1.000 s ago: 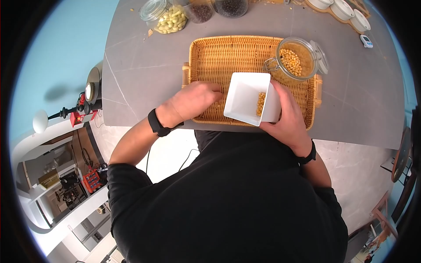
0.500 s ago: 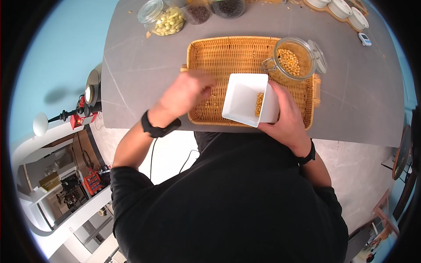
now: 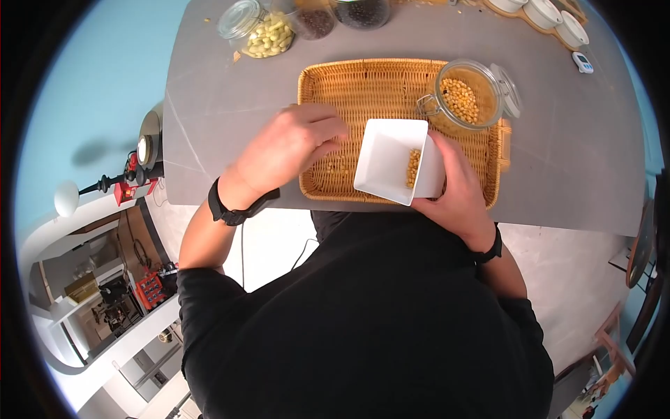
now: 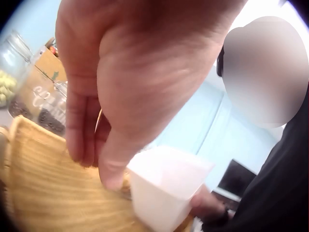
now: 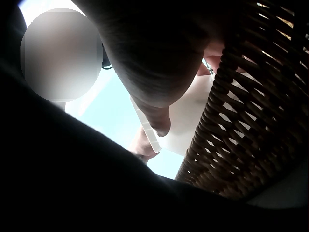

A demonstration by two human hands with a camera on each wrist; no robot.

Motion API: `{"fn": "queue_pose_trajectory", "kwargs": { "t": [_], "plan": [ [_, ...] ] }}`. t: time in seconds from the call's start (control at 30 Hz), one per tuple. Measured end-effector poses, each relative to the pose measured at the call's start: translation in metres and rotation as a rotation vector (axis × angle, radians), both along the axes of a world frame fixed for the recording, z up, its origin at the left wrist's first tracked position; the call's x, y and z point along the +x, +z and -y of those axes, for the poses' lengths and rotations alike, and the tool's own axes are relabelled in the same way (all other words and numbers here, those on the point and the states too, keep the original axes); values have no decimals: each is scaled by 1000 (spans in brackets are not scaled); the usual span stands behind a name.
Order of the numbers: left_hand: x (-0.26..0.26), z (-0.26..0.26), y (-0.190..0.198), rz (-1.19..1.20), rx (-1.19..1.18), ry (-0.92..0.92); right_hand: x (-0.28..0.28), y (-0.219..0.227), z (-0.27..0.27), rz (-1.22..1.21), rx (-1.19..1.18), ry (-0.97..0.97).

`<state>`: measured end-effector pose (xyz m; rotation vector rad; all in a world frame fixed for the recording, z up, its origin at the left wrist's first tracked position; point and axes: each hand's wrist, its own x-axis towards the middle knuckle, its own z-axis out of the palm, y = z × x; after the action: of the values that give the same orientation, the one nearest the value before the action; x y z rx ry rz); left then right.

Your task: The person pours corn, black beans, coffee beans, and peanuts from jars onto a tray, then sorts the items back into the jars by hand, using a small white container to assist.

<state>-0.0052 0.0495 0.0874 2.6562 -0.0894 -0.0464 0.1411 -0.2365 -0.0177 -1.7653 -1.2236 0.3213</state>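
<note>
A white square container (image 3: pixel 382 155), tilted with its mouth toward the left hand, has yellow kernels (image 3: pixel 413 167) lying inside. My right hand (image 3: pixel 457 192) grips it from the right side, and in the right wrist view the thumb presses on its wall. Over the left part of the wicker basket (image 3: pixel 370 70) hovers my left hand (image 3: pixel 283 150), fingers pointing down with the thumb near them; no object shows between them. A few kernels (image 3: pixel 336 167) lie on the basket floor below it. An open glass jar of kernels (image 3: pixel 458 98) stands at the basket's back right.
Behind the basket at left stand a jar of pale green pieces (image 3: pixel 269 35) and jars of dark beans (image 3: pixel 363 10). At the back right are white dishes (image 3: pixel 541 12) on a wooden tray and a small timer (image 3: pixel 582 63). The table's front edge runs near the body.
My left hand has lifted from beside the white container and moved left, away from the basket floor, uncovering scattered kernels. My right hand still holds the container in nearly the same place.
</note>
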Motion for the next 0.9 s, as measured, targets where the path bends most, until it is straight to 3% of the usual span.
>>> {"fn": "queue_pose_trajectory", "kwargs": {
  "t": [0.17,0.27,0.43,0.67,0.87,0.9],
  "plan": [
    [-27,-8,-51,-245,286,-247,0,0,-2,31,12,19],
    [-29,-1,-64,-172,398,-227,-1,1,-2,55,23,15],
    [-25,-3,-74,-173,350,-243,-1,2,-2,23,19,5],
    [-17,-24,-51,37,414,-124,-2,2,-2,23,9,-1],
    [-18,-3,-71,-111,705,-140,-2,2,-2,31,9,3],
    [-19,-3,-72,-128,663,-131,-2,2,-2,21,11,1]
  ]
}}
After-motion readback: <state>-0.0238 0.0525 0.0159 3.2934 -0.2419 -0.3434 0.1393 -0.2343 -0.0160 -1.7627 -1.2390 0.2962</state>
